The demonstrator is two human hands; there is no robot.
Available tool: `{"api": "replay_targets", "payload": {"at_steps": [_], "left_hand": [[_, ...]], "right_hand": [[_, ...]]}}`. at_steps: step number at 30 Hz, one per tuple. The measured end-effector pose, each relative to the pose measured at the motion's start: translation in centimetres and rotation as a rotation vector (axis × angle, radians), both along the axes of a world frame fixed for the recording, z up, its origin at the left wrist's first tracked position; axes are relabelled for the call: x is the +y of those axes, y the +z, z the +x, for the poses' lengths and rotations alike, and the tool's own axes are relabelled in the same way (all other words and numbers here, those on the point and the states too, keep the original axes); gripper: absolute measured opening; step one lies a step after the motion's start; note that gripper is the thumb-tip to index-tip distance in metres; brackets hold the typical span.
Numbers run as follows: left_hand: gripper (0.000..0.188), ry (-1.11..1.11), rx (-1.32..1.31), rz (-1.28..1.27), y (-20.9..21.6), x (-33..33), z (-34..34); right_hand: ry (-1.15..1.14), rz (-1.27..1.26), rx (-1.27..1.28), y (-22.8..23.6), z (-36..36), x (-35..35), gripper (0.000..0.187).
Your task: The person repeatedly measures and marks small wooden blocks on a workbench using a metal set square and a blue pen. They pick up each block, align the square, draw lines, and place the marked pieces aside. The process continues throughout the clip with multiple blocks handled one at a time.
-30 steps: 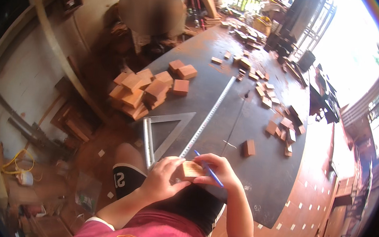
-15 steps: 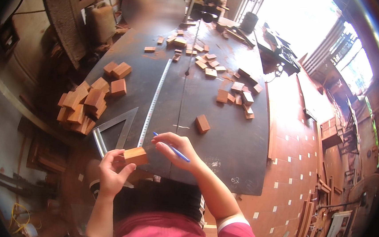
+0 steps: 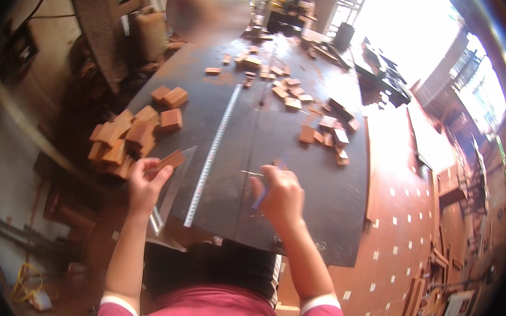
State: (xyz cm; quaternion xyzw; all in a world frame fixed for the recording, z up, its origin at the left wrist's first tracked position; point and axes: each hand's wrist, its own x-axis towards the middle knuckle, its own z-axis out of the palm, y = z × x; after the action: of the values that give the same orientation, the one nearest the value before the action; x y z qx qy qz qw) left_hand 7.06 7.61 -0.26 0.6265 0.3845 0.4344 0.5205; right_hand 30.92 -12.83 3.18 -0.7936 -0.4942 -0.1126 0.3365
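Observation:
My left hand (image 3: 145, 186) grips a small reddish-brown wooden block (image 3: 171, 160) over the table's left side. Just under it lies a metal set square (image 3: 174, 193), partly covered by the hand and block. My right hand (image 3: 284, 197), slightly smeared by motion, is over the middle of the table with a blue pen (image 3: 260, 198) in its fingers. A sliver of brown wood shows at its fingertips; whether they touch that piece is hidden. Between the hands a white steel ruler (image 3: 213, 155) lies lengthwise on the dark tabletop (image 3: 236, 186).
A heap of wooden blocks (image 3: 112, 138) stands at the table's left edge. More loose blocks (image 3: 291, 92) are scattered toward the far end and right side (image 3: 326, 131). Another person, blurred (image 3: 208, 12), is at the far left end. Tiled floor (image 3: 390, 228) runs along the right.
My right hand has moved right and forward to where a lone block lay, covering it. My left hand has moved up with its block, now over the set square. The view has shifted slightly.

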Motion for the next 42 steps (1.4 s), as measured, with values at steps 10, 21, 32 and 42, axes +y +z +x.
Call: {"api": "replay_targets", "payload": {"at_steps": [10, 21, 32, 42], "left_hand": [[0.054, 0.186, 0.551, 0.868, -0.5, 5.8, 6.4], [0.044, 0.268, 0.666, 0.951, 4.6, 6.4, -0.3], [0.091, -0.276, 1.158, 0.755, 7.5, 14.1, -1.8], [0.087, -0.529, 0.705, 0.858, 9.6, 3.6, 0.6]], "right_hand": [[-0.148, -0.078, 0.159, -3.1, 4.2, -1.2, 0.040], [0.196, 0.152, 0.438, -3.8, 4.1, -1.2, 0.034], [-0.192, 0.211, 0.302, -4.2, 6.1, -1.9, 0.023], [-0.416, 0.097, 0.180, -4.4, 6.7, -2.9, 0.030]]}}
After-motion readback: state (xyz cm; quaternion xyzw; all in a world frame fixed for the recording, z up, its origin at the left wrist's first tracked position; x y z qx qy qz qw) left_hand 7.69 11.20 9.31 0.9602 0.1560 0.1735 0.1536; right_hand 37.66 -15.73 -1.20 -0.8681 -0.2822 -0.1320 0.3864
